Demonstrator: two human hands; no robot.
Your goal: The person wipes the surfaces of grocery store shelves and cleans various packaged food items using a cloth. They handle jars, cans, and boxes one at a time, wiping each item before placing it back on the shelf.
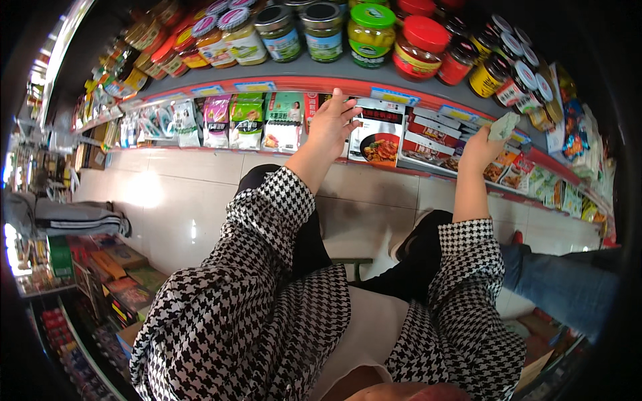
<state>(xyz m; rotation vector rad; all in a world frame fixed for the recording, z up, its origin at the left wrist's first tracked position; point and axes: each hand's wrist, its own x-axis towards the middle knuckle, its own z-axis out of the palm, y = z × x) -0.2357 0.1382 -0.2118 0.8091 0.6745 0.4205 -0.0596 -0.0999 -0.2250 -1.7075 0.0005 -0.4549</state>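
My left hand (332, 123) is held out palm up with its fingers apart and nothing in it. It is in front of the red shelf edge (321, 86), near the packets on the lower shelf. My right hand (476, 150) grips a crumpled pale green cloth (503, 127) close to the shelf edge on the right. Behind the left hand stand a green starch packet (283, 120) and a black packet with a food picture (376, 135). On the shelf above are a green-lidded jar (371, 37) and a red-lidded jar (420, 50).
Dark-lidded jars (323, 35) and several other jars line the upper shelf. Below me is a tiled floor (190, 200) with a green stool (357, 265). One person's legs (80, 215) are at the left, another's jeans (556, 285) at the right. Cartons (125, 280) lie behind me.
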